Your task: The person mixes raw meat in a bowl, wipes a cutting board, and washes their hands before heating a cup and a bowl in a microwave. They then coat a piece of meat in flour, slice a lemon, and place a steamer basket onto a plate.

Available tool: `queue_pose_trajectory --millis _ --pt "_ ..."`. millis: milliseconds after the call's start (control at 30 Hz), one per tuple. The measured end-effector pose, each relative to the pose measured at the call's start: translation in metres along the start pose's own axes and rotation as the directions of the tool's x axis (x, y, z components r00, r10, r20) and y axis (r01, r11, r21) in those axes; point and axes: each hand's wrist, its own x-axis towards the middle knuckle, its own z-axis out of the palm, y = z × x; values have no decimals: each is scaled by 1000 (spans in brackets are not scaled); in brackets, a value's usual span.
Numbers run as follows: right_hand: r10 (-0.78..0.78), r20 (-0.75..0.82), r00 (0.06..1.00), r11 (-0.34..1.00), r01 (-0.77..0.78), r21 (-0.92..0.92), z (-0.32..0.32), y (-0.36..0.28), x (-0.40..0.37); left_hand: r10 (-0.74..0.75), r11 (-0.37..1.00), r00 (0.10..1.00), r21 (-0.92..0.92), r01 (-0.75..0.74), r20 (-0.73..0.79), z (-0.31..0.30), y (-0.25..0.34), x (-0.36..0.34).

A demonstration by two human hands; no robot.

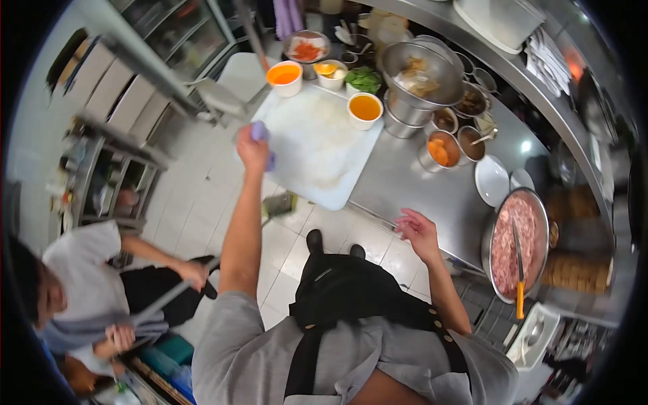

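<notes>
My left hand [252, 150] grips a purple cloth [259, 132] at the left edge of a white cutting board [317, 135]. Part of the cloth hangs out below my fingers. Faint smears mark the board's surface. My right hand [418, 233] hovers by the steel counter's front edge, fingers apart, holding nothing. Along the far side of the board stand a white tub of orange liquid [285, 75], a second such tub [365, 108] and a container of green leaves [364, 79].
A steel bowl of raw meat [516, 243] with a yellow-handled knife [520, 290] stands at the right. Stacked steel bowls [422, 74] and sauce pots crowd the counter's back. At the left, a co-worker [101, 283] holds a long pole; a mop-like head [279, 204] lies near my feet.
</notes>
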Motion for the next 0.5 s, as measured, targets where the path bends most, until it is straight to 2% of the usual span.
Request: queue_pose_trajectory --millis 33,67,100,133,167,200,233,267,333,400,433,467,500 --pt "-11 -80 997 996 17 86 6 -16 7 68 992 997 110 -64 -29 15 -17 26" --pt "-13 -136 991 985 36 168 13 -34 17 26 997 999 73 -23 -41 62 -56 45" --pt "-42 -257 965 978 92 186 16 -57 31 -28 998 998 55 31 -54 90 -100 47" --pt "-68 -370 927 969 150 198 16 -82 46 -101 951 990 303 65 104 103 -80 39" --pt "-110 -394 912 958 204 203 15 -105 55 -171 849 951 529 9 258 114 -56 31" --pt "-164 -423 891 942 269 201 11 -125 66 -55 834 952 539 -121 300 124 -25 17" --pt "-161 -421 893 947 260 191 9 -136 71 127 840 905 441 -316 407 131 -7 -3" --pt "-169 -435 884 956 254 145 9 -142 74 287 784 825 375 -495 487 126 15 -29" --pt "-162 -439 884 966 234 114 17 -148 83 421 655 569 197 -730 706 122 21 -83" --pt "19 -553 833 992 51 111 25 -149 100 708 590 381 -201 -782 595 81 16 -132" --pt "74 -600 797 978 60 201 20 -139 113 683 613 283 -319 -723 673 44 19 -137" --pt "84 -595 799 975 56 214 12 -134 125 662 637 169 -430 -640 730 4 21 -130" --pt "73 -605 793 951 129 283 3 -129 135 595 750 287 -388 -536 751 -21 14 -126"
